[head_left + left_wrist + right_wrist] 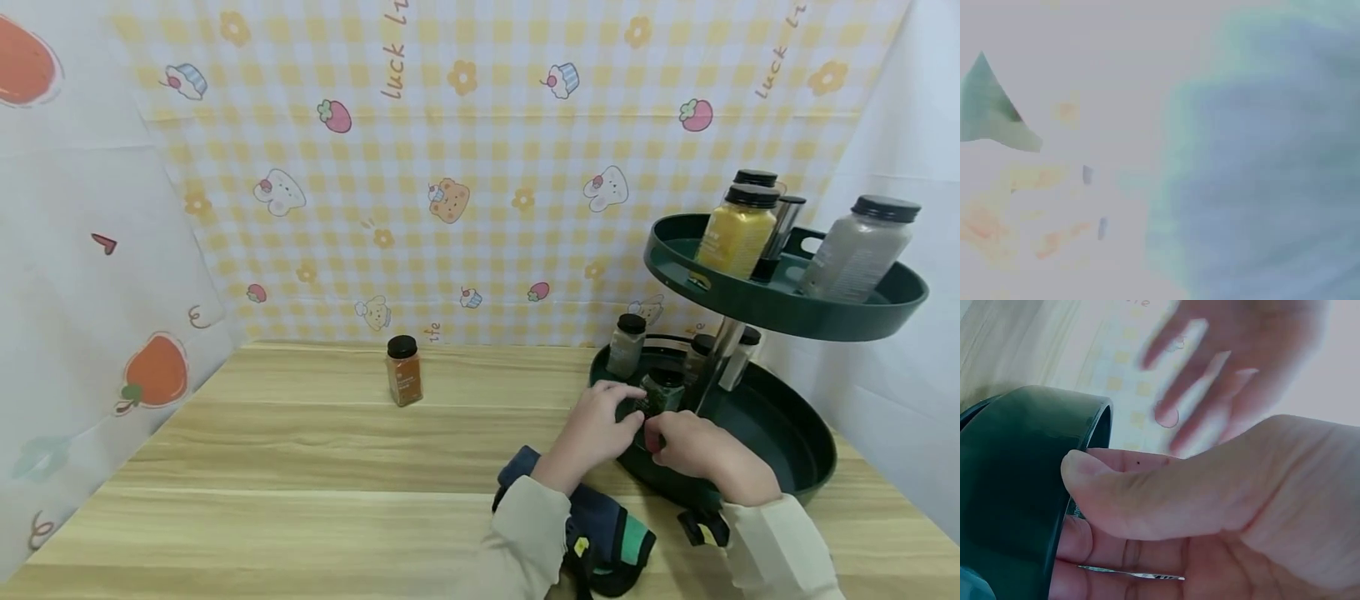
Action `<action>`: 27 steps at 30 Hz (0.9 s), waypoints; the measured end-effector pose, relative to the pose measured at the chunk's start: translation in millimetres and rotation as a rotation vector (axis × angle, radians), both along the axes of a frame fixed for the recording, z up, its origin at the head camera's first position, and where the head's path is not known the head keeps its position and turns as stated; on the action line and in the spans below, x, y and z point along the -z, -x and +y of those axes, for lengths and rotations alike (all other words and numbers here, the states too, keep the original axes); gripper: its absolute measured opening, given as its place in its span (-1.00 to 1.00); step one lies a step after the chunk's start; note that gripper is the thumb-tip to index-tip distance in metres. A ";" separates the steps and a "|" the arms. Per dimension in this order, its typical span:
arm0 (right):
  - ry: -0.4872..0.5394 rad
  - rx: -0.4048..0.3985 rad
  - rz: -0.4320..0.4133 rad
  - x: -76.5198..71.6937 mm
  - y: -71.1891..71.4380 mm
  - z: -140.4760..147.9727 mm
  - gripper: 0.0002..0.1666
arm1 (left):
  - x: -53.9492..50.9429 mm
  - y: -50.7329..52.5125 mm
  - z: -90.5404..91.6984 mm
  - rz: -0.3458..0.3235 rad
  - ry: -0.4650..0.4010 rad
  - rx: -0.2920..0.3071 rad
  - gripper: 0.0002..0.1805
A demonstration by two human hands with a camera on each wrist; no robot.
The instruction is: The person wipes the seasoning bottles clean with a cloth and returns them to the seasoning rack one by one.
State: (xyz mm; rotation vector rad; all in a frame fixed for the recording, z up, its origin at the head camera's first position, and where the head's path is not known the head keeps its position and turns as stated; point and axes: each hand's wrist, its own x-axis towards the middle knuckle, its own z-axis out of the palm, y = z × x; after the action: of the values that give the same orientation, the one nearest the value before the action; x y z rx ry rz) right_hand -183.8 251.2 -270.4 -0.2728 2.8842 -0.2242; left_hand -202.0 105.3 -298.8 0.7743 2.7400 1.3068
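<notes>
My right hand (697, 450) grips the front rim of the lower dark green tray (1016, 469); in the right wrist view its thumb lies outside the wall and its fingers inside. Close beside it, my left hand (600, 425) has its fingers loosely extended near a black-capped spice jar (663, 392) with dark green contents, standing in that tray. The left hand (1235, 369) appears blurred, fingers spread, in the right wrist view. Whether it touches the jar cannot be told. The left wrist view is washed out, with a large blue blur on the right.
An orange-brown spice jar (405, 375) stands on the wooden table (300, 467). The upper tray (795, 308) holds a yellow jar (735, 237), a grey jar (858, 254) and others. More jars, including a pale one (626, 348), occupy the lower tray. Dark blue fabric (600, 517) lies beneath my left forearm.
</notes>
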 end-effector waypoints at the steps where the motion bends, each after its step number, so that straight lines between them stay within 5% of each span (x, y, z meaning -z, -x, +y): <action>1: 0.002 -0.002 -0.003 0.1 -0.2 0.5 -0.94 | -7.0 -1.0 -4.3 0.004 -0.017 0.008 -0.65; 5: 0.011 -0.016 -0.003 0.1 -1.2 1.1 -0.92 | -34.4 -4.7 -30.2 0.030 -0.077 0.030 -0.66; 11: 0.031 -0.026 0.007 0.2 -2.9 -0.2 -0.90 | -59.4 -3.2 -84.6 0.073 -0.048 -0.055 -0.61; 18: 0.028 -0.013 -0.011 0.8 -3.8 -1.9 -0.88 | -52.6 13.5 -152.9 0.132 -0.036 -0.224 -0.46; 27: 0.018 0.014 -0.006 -2.0 -4.3 -5.9 -0.94 | -32.7 34.9 -213.2 0.049 -0.137 -0.353 -0.20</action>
State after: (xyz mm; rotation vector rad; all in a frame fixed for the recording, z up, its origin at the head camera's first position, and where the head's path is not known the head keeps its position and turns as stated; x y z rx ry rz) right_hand -179.5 245.3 -268.4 -0.2543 2.8805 -0.2528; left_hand -236.9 -107.9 -266.1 0.3362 2.9492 1.5654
